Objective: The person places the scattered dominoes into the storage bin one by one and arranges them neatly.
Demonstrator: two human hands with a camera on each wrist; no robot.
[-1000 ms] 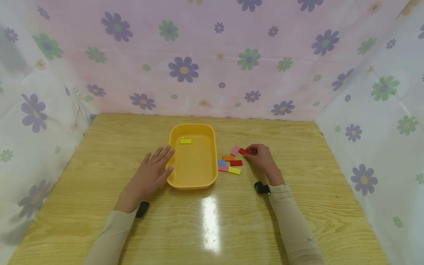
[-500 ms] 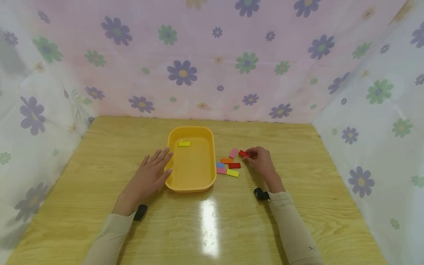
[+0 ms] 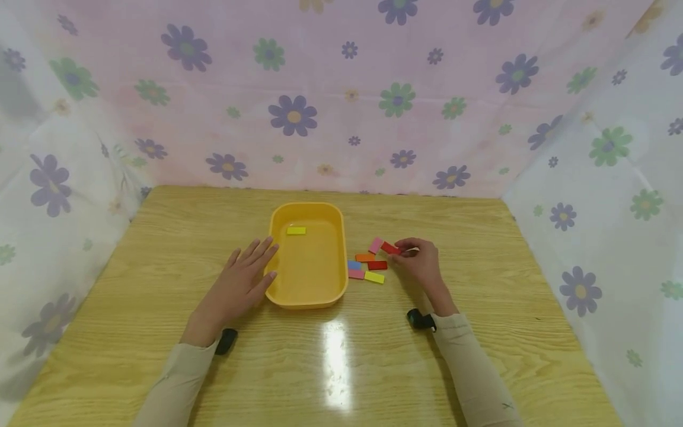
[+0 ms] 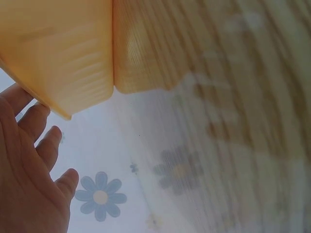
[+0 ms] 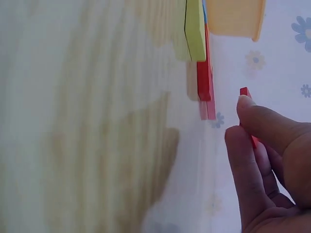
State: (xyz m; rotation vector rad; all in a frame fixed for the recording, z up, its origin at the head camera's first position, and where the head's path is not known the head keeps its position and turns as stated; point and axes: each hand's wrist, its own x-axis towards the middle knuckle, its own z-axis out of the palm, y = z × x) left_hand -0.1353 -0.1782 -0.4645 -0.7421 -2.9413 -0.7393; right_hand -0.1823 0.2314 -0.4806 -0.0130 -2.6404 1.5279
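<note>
While aloft, red block (image 3: 389, 248) nearer pink (image 3: 376, 245)

On the glossy wood-grain table (image 3: 283, 356) sits a yellow plastic rectangular tray (image 3: 312, 270), small flat multicoloured blocks (image 3: 365, 258) beside it.

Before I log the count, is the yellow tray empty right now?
Not empty: one yellow block lies inside the tray, near its far end.

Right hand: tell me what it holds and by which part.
A red block, pinched by the right hand at its end farther from the yellow tray.
</note>
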